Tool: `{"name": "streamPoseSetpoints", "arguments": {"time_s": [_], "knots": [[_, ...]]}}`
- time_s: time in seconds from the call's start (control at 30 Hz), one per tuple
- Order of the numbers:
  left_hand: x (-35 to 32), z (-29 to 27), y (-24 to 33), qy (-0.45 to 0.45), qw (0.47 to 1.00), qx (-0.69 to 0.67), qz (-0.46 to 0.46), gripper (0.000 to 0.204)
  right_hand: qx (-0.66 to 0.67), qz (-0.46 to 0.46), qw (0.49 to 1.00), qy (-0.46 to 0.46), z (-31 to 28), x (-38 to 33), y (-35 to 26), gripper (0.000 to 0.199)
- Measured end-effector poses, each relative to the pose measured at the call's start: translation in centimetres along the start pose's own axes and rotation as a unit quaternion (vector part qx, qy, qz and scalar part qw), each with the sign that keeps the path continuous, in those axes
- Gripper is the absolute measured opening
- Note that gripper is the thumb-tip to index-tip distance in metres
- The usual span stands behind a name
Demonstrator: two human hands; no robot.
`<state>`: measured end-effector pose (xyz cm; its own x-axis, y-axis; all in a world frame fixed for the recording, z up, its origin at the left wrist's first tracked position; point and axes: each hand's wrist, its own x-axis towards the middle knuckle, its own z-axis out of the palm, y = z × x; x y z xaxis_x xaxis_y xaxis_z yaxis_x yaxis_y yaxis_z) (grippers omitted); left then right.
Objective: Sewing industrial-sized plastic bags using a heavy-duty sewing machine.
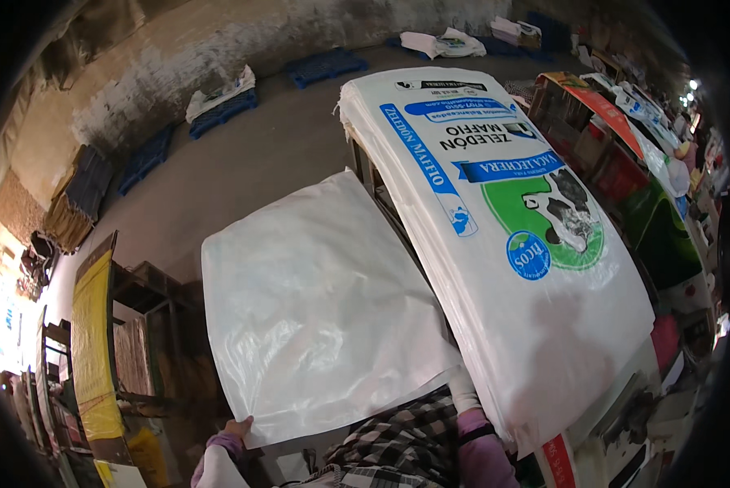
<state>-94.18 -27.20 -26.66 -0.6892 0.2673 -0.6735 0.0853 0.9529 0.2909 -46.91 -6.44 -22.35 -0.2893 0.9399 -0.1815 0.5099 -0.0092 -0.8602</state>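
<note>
Holding a blank white sack [324,301] by its near left corner.

The left hand [238,427] is closed, thumb and fingers pinching the corner; the right hand [463,392], pale and partly hidden, is at the near right corner, and its grip cannot be determined. The sack extends away from the person, immediately left of a stack of printed white sacks [495,325]. Blue pallets [326,67] are on the floor [279,142] at the far side.
</note>
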Motion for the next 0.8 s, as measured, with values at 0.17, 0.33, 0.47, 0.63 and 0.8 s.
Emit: {"name": "streamPoseSetpoints", "arguments": {"time_s": [0.17,0.33,0.47,0.63,0.8], "knots": [[-6.5,1.5,2.2,0.128,0.968,-0.161,0.141,0.035,-0.012,-0.025,0.999,-0.034,1.9,-4.6,1.5,0.019],[-1.6,1.6,0.5,0.116,0.990,-0.040,0.063,0.043,-0.001,-0.076,0.995,-0.070,5.4,-7.1,0.2,0.018],[1.6,2.1,-0.4,0.059,0.995,-0.018,0.082,0.046,0.004,-0.100,0.993,-0.070,6.9,-9.4,-1.0,0.017],[3.6,3.0,11.8,-0.007,0.858,0.357,0.369,0.037,-0.038,-0.076,0.995,0.057,3.0,-9.0,0.6,0.016],[-5.2,11.4,29.4,0.072,0.709,0.263,0.650,0.033,-0.134,-0.056,0.965,0.218,-7.9,-6.3,3.9,0.015]]}}
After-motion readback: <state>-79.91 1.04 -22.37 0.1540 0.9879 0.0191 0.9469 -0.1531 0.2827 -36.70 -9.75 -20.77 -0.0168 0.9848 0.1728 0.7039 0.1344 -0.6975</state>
